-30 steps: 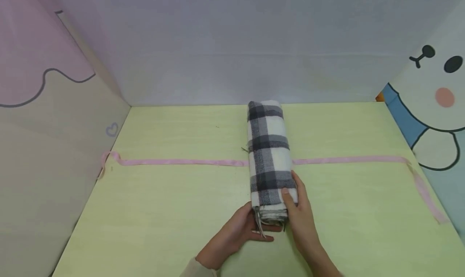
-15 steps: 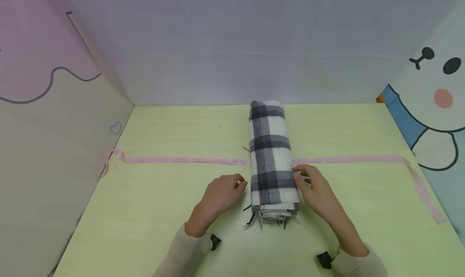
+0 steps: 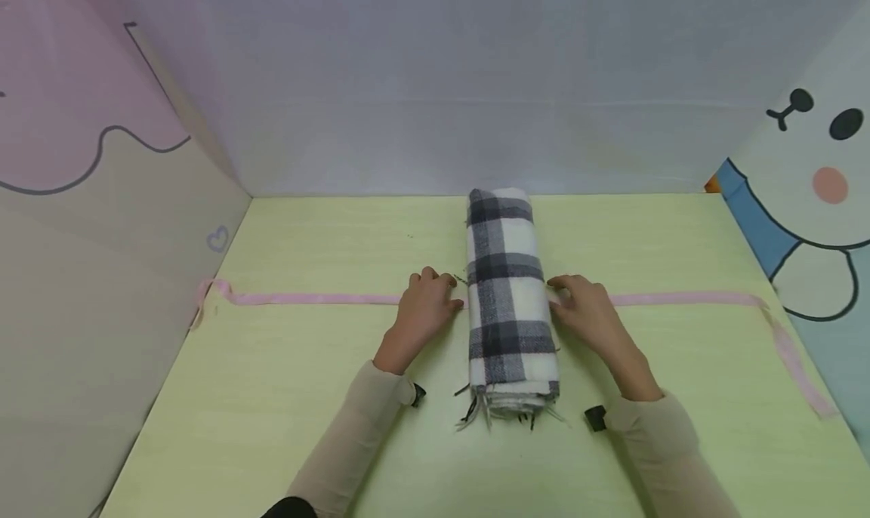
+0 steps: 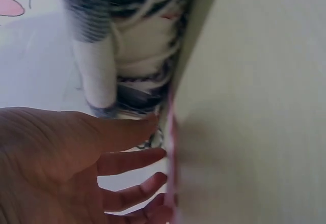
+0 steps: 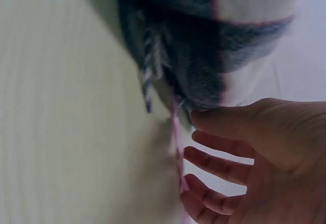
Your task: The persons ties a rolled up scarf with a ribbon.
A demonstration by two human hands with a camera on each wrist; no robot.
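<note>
A folded grey-and-white plaid scarf [image 3: 510, 291] lies lengthwise on the table, its fringed end toward me. Crossing beneath it from side to side is a pink ribbon [image 3: 326, 299]; the scarf hides the middle of it. My left hand [image 3: 423, 306] is over the ribbon just left of the scarf, thumb and fingers apart. On the other side my right hand [image 3: 587, 310] mirrors it, fingers loosely bent. In the left wrist view the fingertips are right at the ribbon [image 4: 172, 132]. The right wrist view shows the thumb near the scarf's underside and the fingertips beside the ribbon [image 5: 177, 132].
The pale yellow-green table [image 3: 306, 397] meets a plain back wall [image 3: 408, 87]. Printed side panels stand at left and right. The ribbon's left end rises at the left panel, and its right end slants forward along the table's right side.
Both hands have let go of the scarf's near end, drawn apart to its two sides, then moved forward along it to the ribbon. The scarf lies almost where it was.
</note>
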